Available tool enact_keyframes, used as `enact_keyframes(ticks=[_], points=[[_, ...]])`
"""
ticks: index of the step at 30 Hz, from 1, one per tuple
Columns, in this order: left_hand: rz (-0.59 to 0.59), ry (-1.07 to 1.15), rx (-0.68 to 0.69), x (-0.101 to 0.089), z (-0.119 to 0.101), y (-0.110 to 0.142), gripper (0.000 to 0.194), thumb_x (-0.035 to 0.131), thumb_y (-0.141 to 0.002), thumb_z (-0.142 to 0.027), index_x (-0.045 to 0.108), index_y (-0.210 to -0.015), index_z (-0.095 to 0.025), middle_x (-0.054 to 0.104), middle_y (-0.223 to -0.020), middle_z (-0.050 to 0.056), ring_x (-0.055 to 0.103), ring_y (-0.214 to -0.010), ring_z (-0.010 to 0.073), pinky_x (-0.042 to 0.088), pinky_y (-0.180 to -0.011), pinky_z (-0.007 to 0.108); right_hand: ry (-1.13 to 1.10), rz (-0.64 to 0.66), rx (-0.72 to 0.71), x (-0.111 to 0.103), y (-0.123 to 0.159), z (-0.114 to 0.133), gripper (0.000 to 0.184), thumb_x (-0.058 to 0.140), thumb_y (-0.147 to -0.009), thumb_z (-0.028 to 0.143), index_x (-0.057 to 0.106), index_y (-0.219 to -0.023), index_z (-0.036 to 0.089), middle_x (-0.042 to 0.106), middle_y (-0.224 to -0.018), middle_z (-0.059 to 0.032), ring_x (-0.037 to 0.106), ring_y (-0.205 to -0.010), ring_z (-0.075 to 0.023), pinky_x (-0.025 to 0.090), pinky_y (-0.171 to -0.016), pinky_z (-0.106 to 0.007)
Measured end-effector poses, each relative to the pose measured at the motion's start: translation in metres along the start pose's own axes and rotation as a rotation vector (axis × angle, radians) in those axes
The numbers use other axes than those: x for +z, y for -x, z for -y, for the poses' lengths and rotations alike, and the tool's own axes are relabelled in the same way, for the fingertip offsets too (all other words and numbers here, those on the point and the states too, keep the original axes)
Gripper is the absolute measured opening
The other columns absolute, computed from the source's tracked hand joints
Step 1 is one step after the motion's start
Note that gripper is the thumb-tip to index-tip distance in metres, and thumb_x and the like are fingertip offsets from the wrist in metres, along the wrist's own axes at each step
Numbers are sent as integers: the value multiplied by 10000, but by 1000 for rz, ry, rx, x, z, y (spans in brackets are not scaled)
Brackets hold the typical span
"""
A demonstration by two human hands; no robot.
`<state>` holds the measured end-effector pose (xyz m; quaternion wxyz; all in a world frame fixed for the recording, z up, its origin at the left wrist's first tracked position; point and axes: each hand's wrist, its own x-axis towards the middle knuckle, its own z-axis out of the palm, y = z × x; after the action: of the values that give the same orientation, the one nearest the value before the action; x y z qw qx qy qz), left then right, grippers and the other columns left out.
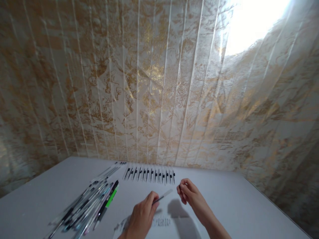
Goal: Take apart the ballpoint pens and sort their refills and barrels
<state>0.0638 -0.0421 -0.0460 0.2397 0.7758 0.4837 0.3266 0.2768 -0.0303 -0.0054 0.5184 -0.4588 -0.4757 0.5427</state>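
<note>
My left hand (146,210) is closed around a slim pen (163,196). Its dark part lies by my fingers and its clear, pale end points up to the right. To the right, a little above the white table, my right hand (188,192) has its fingers curled in a pinch; a small dark spot shows at the fingertips, too small to name. Beyond both hands, a row of clear pens (148,175) with dark insides lies side by side. Below my hands is a printed white sheet (183,224), partly covered by my left hand and shadows.
A loose pile of pens and refills (83,205) spreads over the left of the table (214,186), a bright green pen (111,197) at its right edge. Several thin sticks (109,171) lie behind the pile. A shiny gold-patterned curtain (149,83) hangs behind the table.
</note>
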Motion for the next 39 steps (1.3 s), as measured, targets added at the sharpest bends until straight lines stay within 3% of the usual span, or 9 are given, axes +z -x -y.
enact_keyframes(ticks=[4, 9, 18, 24, 27, 29, 32, 34, 39], points=[[17, 18, -25, 2, 0, -1, 214, 337, -928, -150, 532, -972, -228, 698, -933, 32, 679, -861, 173, 453, -732, 229, -256, 86, 176, 20, 9, -13, 425, 811, -621, 411, 563, -888, 191, 525, -676, 50, 415, -529, -66, 250, -467, -191], [-1, 20, 79, -4, 1, -3, 254, 375, -952, -225, 611, -1035, -266, 721, -956, -6, 681, -838, 161, 455, -750, 211, -286, 5, 115, 43, 7, -32, 482, 839, -580, 521, 646, -821, 151, 394, -554, 89, 294, -464, -34, 184, -445, -188], [-112, 96, -91, -6, 2, -6, 224, 535, -877, -379, 675, -969, -231, 727, -781, -8, 634, -645, 154, 429, -597, 208, -443, -158, 109, 35, -1, -45, 572, 811, -570, 589, 703, -887, 125, 475, -585, 51, 328, -461, -43, 221, -421, -180], [91, 71, -79, -11, -8, -3, 276, 382, -949, -311, 628, -852, -232, 695, -620, -46, 630, -597, 133, 401, -630, 203, -353, -332, -42, 7, -9, -23, 557, 774, -582, 635, 665, -801, 134, 432, -520, 70, 289, -427, -44, 198, -398, -180], [107, 156, -68, -14, -12, -4, 347, 321, -972, -335, 593, -793, -216, 706, -639, -22, 630, -623, 146, 407, -671, 230, -299, -422, -160, -16, -10, 0, 515, 744, -612, 650, 583, -697, 168, 363, -486, 92, 244, -408, -35, 175, -395, -181], [96, 298, -84, -13, -14, -4, 358, 327, -974, -390, 595, -828, -202, 731, -724, 14, 636, -695, 166, 414, -700, 255, -229, -369, -125, -23, -8, 6, 507, 731, -632, 645, 548, -667, 174, 330, -480, 100, 208, -398, -28, 147, -394, -185], [199, 578, -137, -5, -19, -2, 415, 402, -931, -518, 606, -986, -161, 746, -865, 77, 633, -763, 187, 427, -695, 277, -124, -191, 6, -11, -6, -1, 535, 704, -637, 677, 545, -654, 166, 328, -466, 103, 172, -384, -16, 100, -399, -190], [318, 705, -166, 1, -23, 1, 459, 497, -874, -550, 616, -1001, -125, 736, -818, 88, 619, -699, 178, 421, -663, 277, -89, -106, 44, 4, -6, -9, 563, 685, -632, 707, 556, -650, 159, 334, -449, 103, 162, -374, -13, 85, -395, -192], [355, 756, -173, 7, -22, 3, 385, 526, -863, -498, 621, -845, -126, 607, -542, -3, 541, -559, 143, 385, -673, 287, -133, -233, -76, 10, -12, -5, 539, 675, -670, 686, 578, -694, 157, 327, -471, 105, 173, -392, -21, 93, -398, -185]])
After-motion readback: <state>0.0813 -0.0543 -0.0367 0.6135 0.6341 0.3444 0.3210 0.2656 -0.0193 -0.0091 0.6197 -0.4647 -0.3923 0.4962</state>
